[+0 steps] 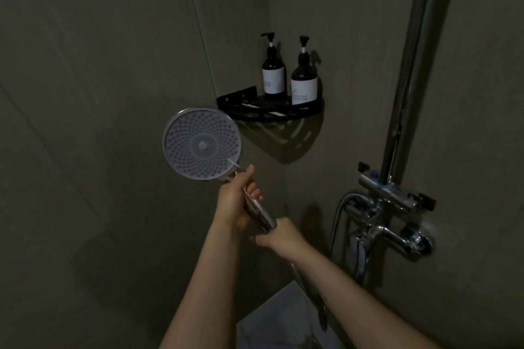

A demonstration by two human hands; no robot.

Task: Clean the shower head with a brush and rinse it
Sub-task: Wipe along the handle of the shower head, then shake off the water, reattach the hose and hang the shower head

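I hold a round shower head (pixel 202 144) up in front of the wall, its grey nozzle face turned toward me. My left hand (pixel 236 200) grips the chrome handle (pixel 261 215) just below the head. My right hand (pixel 280 236) is closed around the handle's lower end, where the hose (pixel 304 283) hangs down. No brush shows in either hand. The light is dim.
A black corner shelf (pixel 272 109) carries two dark pump bottles (pixel 273 69) (pixel 304 79), with a white item lying on it. At the right stand the chrome riser pipe (pixel 416 65) and the mixer tap (pixel 394 221). Grey tiled walls close in on both sides.
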